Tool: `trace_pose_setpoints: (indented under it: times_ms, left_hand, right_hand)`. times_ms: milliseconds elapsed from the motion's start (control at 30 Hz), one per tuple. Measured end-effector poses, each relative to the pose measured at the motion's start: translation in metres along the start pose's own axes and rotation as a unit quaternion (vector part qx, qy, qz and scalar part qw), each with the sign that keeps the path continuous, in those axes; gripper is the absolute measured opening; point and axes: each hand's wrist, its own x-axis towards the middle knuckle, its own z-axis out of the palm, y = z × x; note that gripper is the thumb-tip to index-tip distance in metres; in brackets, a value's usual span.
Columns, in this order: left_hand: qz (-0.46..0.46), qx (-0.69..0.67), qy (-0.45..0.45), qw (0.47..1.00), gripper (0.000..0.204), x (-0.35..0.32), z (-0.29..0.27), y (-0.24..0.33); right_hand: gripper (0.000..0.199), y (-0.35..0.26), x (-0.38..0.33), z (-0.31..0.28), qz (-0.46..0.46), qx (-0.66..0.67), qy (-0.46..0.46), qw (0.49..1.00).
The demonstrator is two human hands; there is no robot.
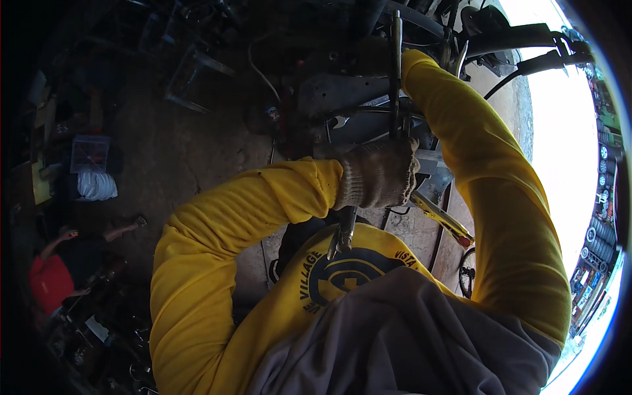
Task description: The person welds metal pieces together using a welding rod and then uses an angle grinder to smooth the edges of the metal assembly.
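Observation:
My left hand (pixel 378 176), in a worn, dirty knit glove, reaches across in front of me against a dark metal frame (pixel 342 93). Its fingers are hidden, so what they grip, if anything, does not show. An upright steel bar (pixel 396 59) rises just beyond the glove. Below it, a grey metal lever-like piece (pixel 343 230) points toward my chest. To the right of the glove a yellow bar with a reddish end (pixel 444 220) slants down. A wrench-like steel jaw (pixel 340 122) lies on the frame. My right arm stretches far forward; its hand is hidden behind the metal parts.
A black bar with cables (pixel 520 49) juts out at the upper right. On the dim left are a clear plastic bin (pixel 90 153), a white bundle (pixel 97 185) and a person in a red shirt (pixel 51 285). Shelves with wheels and tyres (pixel 599 230) line the far right.

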Motion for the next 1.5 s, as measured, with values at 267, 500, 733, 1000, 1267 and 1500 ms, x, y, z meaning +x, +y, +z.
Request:
trace_pose_setpoints:
  times_ms: [267,500,733,1000,1267,1500]
  left_hand:
    - [-0.031,-0.412,-0.046,0.909,0.018,-0.004,-0.003,-0.037]
    - [0.109,0.615,-0.083,0.777,0.019,0.000,0.000,-0.009]
    - [0.129,0.744,-0.114,0.646,0.019,0.000,-0.003,-0.010]
    - [0.132,0.729,-0.108,0.663,0.020,-0.005,0.000,-0.006]
    - [0.093,0.745,-0.131,0.648,0.021,-0.001,0.002,-0.013]
    - [0.104,0.750,-0.120,0.642,0.021,-0.001,0.003,-0.011]
  right_hand:
    - [0.023,0.003,-0.006,0.008,-0.009,0.007,0.010,1.000]
    - [0.021,-0.004,0.007,0.006,-0.041,0.001,0.052,0.998]
    - [0.019,0.004,-0.021,-0.003,-0.133,-0.075,0.184,0.971]
    - [0.026,-0.004,-0.169,-0.049,-0.106,0.417,0.316,0.846]
    - [0.025,-0.031,-0.168,-0.015,-0.112,0.505,0.282,0.808]
    - [0.024,-0.040,-0.166,-0.006,-0.126,0.513,0.318,0.787]
